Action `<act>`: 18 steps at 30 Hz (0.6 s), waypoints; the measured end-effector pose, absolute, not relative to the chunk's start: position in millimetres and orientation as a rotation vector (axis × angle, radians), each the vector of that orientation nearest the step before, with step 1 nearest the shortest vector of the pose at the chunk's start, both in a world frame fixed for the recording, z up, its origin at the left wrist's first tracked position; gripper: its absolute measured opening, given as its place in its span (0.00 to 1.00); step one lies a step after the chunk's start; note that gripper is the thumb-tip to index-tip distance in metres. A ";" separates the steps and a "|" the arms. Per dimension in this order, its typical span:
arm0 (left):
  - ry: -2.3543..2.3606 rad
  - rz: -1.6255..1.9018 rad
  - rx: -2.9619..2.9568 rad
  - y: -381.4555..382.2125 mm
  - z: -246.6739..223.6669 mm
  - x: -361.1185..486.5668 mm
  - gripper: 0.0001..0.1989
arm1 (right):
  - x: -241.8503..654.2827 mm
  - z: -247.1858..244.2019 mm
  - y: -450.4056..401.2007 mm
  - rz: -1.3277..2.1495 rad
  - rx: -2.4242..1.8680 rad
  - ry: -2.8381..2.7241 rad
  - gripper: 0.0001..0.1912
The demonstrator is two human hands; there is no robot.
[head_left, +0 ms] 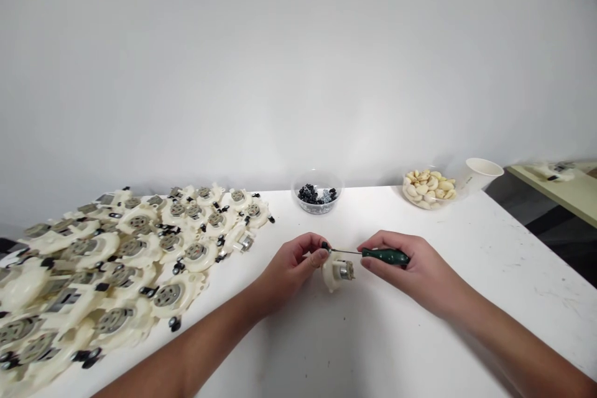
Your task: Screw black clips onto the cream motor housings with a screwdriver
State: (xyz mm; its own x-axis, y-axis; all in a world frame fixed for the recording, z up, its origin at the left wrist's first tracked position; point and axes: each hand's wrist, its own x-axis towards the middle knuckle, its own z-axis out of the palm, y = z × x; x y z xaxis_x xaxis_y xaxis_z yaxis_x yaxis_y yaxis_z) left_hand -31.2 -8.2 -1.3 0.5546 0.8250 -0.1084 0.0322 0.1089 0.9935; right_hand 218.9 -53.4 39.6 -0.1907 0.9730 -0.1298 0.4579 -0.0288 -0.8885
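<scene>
In the middle of the white table, my left hand (301,261) pinches a cream plastic motor assembly (332,273) just above the surface. A silver motor sticks out of its right side, and a small black piece sits at its top by my thumb and fingertip. My right hand (405,261) is closed around the green handle of a screwdriver (386,255). The thin shaft runs level to the left, and its tip meets the assembly near the black piece. The exact contact is too small to make out.
Many similar motor assemblies (135,249) cover the table's left side. A clear bowl (318,206) with small black parts and screws stands at the back. Right of it are a bowl of cream pieces (429,189) and a white cup (482,174). Another table (559,189) is at far right.
</scene>
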 end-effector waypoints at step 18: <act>0.988 1.002 2.176 -0.2 0.9 -42.7 0.04 | 224.5 18.0 -39.3 0.781 -1.281 -1.937 0.09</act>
State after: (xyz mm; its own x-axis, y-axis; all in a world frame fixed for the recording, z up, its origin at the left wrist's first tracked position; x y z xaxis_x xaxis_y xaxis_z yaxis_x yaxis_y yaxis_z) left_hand -42.7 -0.2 0.9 0.4535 0.7953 0.4023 0.3906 -0.5831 0.7124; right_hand 224.5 -39.3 18.0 -0.2864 0.9349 0.2095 0.5285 0.3366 -0.7794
